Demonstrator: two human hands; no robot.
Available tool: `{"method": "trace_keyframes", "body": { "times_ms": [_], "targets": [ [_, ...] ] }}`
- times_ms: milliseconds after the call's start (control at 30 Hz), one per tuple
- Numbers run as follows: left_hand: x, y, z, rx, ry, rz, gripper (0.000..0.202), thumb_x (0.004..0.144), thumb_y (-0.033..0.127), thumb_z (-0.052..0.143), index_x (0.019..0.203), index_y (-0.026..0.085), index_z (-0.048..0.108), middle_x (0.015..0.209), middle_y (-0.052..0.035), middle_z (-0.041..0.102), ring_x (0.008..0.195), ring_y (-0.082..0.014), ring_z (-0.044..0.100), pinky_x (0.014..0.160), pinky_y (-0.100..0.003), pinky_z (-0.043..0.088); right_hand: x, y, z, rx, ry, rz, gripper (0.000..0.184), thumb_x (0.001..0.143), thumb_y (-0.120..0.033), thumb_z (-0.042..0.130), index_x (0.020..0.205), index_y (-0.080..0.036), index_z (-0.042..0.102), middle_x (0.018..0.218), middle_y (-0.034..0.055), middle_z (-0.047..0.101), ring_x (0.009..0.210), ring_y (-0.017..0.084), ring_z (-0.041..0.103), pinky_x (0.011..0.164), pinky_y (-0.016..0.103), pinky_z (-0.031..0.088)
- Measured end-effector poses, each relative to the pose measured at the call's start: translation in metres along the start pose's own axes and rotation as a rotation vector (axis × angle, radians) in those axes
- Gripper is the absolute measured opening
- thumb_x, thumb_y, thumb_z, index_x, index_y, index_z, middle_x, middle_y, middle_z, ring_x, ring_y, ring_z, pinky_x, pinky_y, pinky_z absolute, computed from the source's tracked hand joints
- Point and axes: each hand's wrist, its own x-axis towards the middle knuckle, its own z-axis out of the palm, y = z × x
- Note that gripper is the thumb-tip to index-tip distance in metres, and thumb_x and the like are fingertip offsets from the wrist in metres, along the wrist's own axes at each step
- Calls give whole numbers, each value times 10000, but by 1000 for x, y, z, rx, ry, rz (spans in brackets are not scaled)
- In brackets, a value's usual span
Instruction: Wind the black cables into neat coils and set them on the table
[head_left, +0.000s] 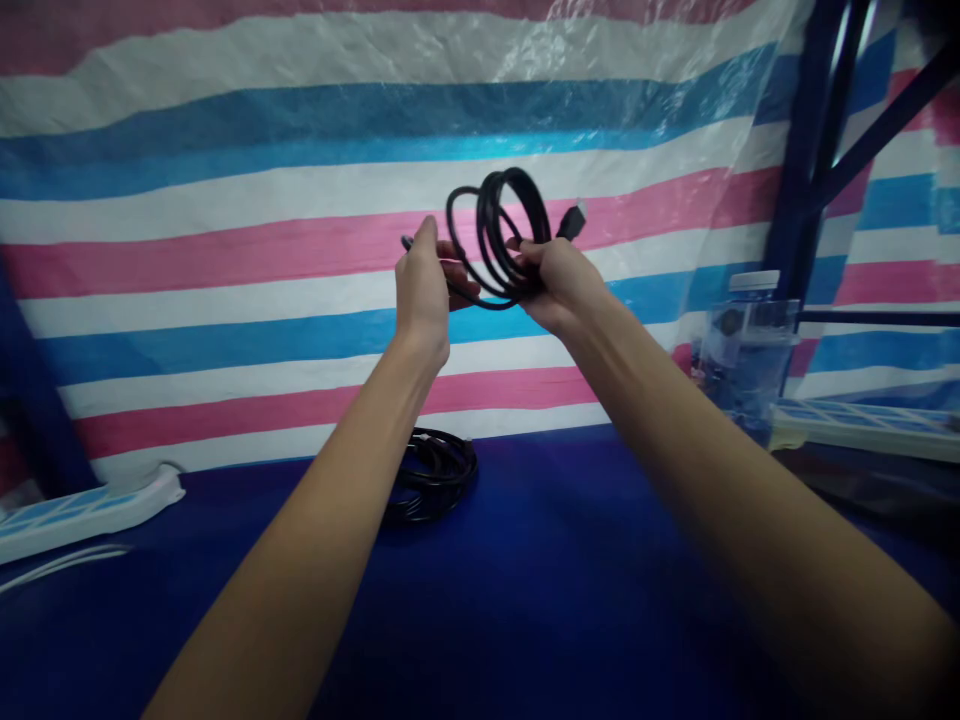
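A black cable (498, 232) wound into a few loops is held up in the air in front of the striped sheet. My right hand (561, 282) grips the loops at their lower right, and a plug end sticks out above that hand. My left hand (422, 290) pinches the cable's other end at the left of the loops. Both arms reach forward over the blue table (570, 580).
A second coiled black cable (433, 482) lies on the table below my left arm. A white power strip (90, 508) lies at the left edge, another (862, 424) at the right. A clear plastic bottle (746, 345) stands by a dark blue metal frame (806, 150).
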Motion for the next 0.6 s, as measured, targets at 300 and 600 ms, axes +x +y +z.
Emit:
{"method": "trace_keyframes", "body": {
  "times_ms": [300,600],
  "targets": [
    [-9,39,-10,-47,-118,-279,368,934,316,268,702,165,509,489,0,566,356,-76,492,393,-181,407,-18,13,3,-654,-289,-358,113,780,-97,441,699,-170,469,622,20,480,568,119,440,509,263,330],
    [-5,39,-18,114,-243,-289,225,893,217,403,674,180,439,415,62,399,291,-42,350,332,-160,324,-14,5,-1,-750,-319,-383,145,741,-61,451,821,-152,531,698,47,580,610,143,526,552,287,406]
  ]
}}
